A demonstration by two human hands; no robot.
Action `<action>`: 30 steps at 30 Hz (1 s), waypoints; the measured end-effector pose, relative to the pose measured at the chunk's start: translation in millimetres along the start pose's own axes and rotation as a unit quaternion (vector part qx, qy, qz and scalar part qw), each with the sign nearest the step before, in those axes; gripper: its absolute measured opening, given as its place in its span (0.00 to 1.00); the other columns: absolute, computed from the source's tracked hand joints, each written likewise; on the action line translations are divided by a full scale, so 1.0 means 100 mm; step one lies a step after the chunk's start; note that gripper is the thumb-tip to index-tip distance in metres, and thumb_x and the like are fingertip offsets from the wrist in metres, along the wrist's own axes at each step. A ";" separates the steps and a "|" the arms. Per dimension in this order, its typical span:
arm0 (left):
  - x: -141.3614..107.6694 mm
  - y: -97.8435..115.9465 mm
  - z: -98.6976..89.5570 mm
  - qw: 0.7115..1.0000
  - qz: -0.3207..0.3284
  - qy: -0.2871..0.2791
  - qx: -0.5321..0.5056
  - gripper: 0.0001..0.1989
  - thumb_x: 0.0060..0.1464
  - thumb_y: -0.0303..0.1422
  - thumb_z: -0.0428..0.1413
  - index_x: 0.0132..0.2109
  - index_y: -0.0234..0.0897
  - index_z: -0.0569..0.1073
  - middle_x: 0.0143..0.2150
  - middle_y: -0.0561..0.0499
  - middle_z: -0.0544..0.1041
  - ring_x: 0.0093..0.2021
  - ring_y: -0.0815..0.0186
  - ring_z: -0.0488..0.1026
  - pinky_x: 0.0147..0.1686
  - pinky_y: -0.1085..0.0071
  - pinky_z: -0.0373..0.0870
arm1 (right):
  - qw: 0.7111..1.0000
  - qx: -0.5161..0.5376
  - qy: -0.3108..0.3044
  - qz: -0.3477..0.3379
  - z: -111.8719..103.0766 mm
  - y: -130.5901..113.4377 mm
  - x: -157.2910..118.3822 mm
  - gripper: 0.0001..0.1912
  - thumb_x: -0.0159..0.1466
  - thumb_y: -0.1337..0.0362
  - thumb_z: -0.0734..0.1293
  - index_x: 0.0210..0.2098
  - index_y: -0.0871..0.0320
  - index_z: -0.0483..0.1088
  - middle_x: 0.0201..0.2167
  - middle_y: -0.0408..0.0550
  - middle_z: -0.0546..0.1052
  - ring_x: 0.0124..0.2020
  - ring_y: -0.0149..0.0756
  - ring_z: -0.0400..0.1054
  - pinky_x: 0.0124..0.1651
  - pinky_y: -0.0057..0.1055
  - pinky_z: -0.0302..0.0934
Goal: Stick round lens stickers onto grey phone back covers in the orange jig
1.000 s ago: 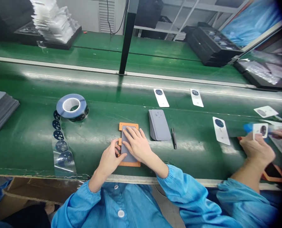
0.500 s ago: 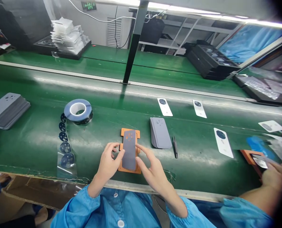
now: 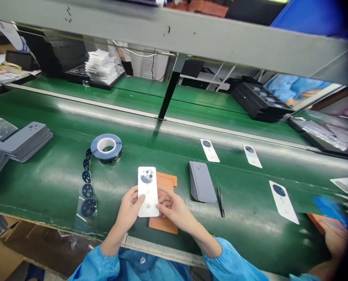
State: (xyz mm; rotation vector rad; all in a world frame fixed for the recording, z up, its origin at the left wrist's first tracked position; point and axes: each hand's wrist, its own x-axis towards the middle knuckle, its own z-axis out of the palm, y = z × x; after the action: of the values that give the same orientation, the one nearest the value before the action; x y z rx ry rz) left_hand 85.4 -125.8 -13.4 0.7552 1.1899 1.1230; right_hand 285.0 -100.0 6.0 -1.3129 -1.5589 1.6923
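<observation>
A thin white phone back panel [image 3: 148, 197] with a round dark camera patch at its top is held upright between my two hands. My left hand [image 3: 129, 208] grips its left edge, thumb on the face. On the opposite edge, my right hand [image 3: 175, 208] pinches the panel with its thumb in front and fingers behind. Behind and to the right of the panel is an orange fixture [image 3: 164, 225] on the green bench, partly covered. A stack of grey panels [image 3: 203, 182] stands right of it, with black tweezers [image 3: 221, 203] alongside.
A tape roll [image 3: 117, 149] trails a strip of dark round stickers [image 3: 87, 191] on the left. Farther left lies a bigger panel stack [image 3: 24, 140]. Several white panels [image 3: 283, 203] are spread on the right, near a co-worker's hand [image 3: 334, 238] at an orange fixture.
The panel at the fixture showed its grey face; a panel now shows its white face in my hands, left of the fixture's middle. The camera has tilted up, revealing an overhead beam.
</observation>
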 end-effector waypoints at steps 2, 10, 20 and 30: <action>0.01 0.07 -0.12 0.994 0.059 0.070 0.067 0.29 0.55 0.46 0.61 0.58 0.35 0.71 0.49 0.38 0.81 0.47 0.54 0.80 0.44 0.60 0.77 | 1.000 0.005 0.029 -0.004 -0.14 -0.03 0.34 0.29 0.60 0.63 0.70 0.60 0.59 0.67 0.31 0.44 0.78 0.26 0.33 0.74 0.28 0.29 0.68; -0.16 0.28 -1.04 0.740 0.277 0.423 0.444 0.30 0.59 0.43 0.56 0.64 0.32 0.66 0.71 0.31 0.59 0.72 0.41 0.53 0.69 0.41 0.51 | 0.951 -0.187 0.242 0.035 -1.18 -0.39 1.77 0.18 0.66 0.68 0.66 0.55 0.69 0.71 0.30 0.48 0.78 0.28 0.32 0.73 0.31 0.27 0.68; -0.21 0.27 -1.46 0.947 0.063 0.286 0.135 0.30 0.43 0.50 0.66 0.49 0.33 0.78 0.47 0.36 0.83 0.50 0.46 0.80 0.48 0.56 0.77 | 0.889 -0.365 0.275 0.034 -1.37 -0.48 1.63 0.19 0.66 0.65 0.65 0.52 0.70 0.75 0.53 0.70 0.76 0.54 0.57 0.71 0.58 0.48 0.61; 0.03 0.47 -0.53 0.994 0.037 0.099 -0.019 0.28 0.41 0.49 0.70 0.43 0.32 0.77 0.40 0.43 0.83 0.37 0.58 0.82 0.42 0.62 0.78 | 0.952 -0.245 0.038 -0.178 0.22 -0.42 0.70 0.15 0.68 0.60 0.66 0.49 0.58 0.78 0.39 0.49 0.80 0.36 0.35 0.74 0.41 0.32 0.68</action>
State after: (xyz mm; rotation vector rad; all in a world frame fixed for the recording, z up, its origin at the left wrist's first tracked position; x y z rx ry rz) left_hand 22.1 -113.7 15.1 0.6755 1.3096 1.3025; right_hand 226.0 -41.4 20.7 -1.1982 -2.1042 1.0604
